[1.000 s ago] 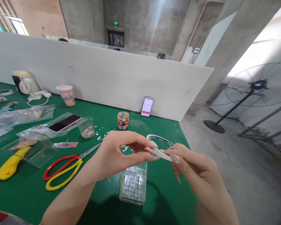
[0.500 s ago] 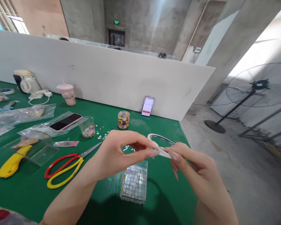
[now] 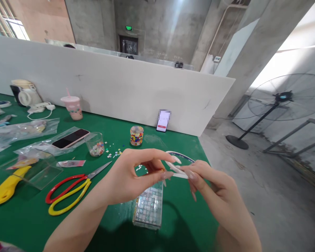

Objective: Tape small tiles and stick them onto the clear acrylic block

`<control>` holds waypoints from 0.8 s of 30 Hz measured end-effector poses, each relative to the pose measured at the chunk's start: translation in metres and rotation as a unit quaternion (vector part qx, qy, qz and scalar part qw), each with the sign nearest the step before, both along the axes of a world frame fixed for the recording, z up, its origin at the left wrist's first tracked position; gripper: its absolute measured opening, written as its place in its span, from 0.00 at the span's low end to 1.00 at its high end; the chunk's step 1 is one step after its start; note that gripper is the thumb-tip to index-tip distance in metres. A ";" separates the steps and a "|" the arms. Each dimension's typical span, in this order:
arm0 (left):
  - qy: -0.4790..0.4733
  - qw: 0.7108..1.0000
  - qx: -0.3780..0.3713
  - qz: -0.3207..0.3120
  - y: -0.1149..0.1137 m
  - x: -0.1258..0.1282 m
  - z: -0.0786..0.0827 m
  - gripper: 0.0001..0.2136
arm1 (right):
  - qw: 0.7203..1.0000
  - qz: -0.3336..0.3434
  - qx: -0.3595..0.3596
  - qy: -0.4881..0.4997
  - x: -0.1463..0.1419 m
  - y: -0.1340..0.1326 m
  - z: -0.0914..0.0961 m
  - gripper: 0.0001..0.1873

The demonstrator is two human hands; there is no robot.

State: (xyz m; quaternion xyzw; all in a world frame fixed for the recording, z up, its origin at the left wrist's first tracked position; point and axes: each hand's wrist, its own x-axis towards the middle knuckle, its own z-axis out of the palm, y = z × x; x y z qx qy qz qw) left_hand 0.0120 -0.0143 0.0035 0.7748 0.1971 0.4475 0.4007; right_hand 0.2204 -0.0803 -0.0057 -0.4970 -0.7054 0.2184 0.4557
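My right hand (image 3: 212, 183) grips white tweezers (image 3: 177, 171) between thumb and fingers, tips pointing left. My left hand (image 3: 132, 176) meets those tips with thumb and fingers pinched; a tiny orange bit shows at the pinch, too small to name. Both hands hover above a clear box covered in pale mosaic tiles (image 3: 148, 208) lying on the green table (image 3: 23, 217). Behind the hands lies a white ring-shaped dish (image 3: 182, 156), partly hidden.
Red-and-yellow scissors (image 3: 65, 192), a yellow-handled tool (image 3: 5, 185) and a clear plastic box (image 3: 39, 166) lie left. A cup of small tiles (image 3: 95, 143), a phone on bags (image 3: 70, 138), a mosaic-covered jar (image 3: 136, 135), a propped phone (image 3: 162, 122) and a white partition stand behind. The table edge and a floor fan (image 3: 283, 99) are right.
The hands have stayed together over the tiled box; my left fingers have shifted a little along the tweezer tips. The camera view has drifted slightly.
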 end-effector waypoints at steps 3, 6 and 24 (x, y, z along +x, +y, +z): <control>-0.002 0.999 -0.038 -0.025 0.001 -0.002 0.000 0.15 | 1.000 0.007 -0.003 -0.007 -0.002 -0.002 0.000 0.14; -0.036 0.996 -0.073 -0.036 0.002 -0.002 0.000 0.15 | 1.000 0.007 0.003 0.005 -0.007 -0.003 0.000 0.13; -0.272 0.953 -0.105 0.078 0.036 -0.014 0.000 0.08 | 0.974 -0.206 0.064 -0.067 0.012 -0.006 0.000 0.15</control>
